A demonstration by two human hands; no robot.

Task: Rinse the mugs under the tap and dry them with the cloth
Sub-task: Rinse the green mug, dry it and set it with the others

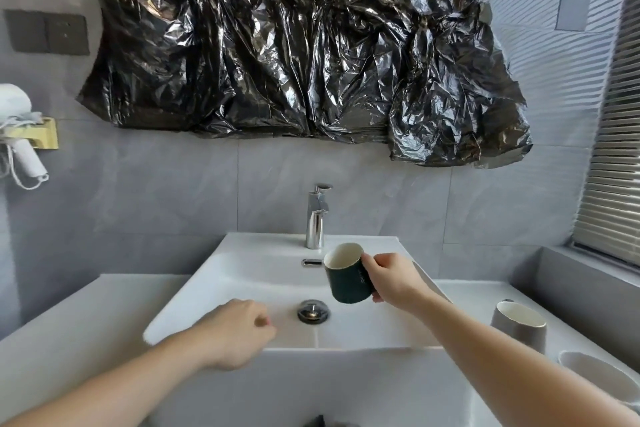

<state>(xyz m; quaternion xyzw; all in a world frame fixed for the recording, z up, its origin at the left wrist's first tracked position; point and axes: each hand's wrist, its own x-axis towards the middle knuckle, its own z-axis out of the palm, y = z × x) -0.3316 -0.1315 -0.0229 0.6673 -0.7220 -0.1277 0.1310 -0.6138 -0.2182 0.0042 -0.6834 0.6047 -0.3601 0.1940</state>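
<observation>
White sink (242, 263), right hand (391, 276) around green mug (346, 279)

A white countertop (86, 315) runs the full width under a grey tiled wall. On it sits a white rectangular basin (242, 263), raised above the surface, with a chrome tap (317, 218) standing on its back ledge and a chrome drain plug (313, 311) in its floor. To the right of the basin, a grey mug (517, 328) stands upright on the counter, and just in front of it lies a white dish (599, 378), partly cut off by the edge
</observation>
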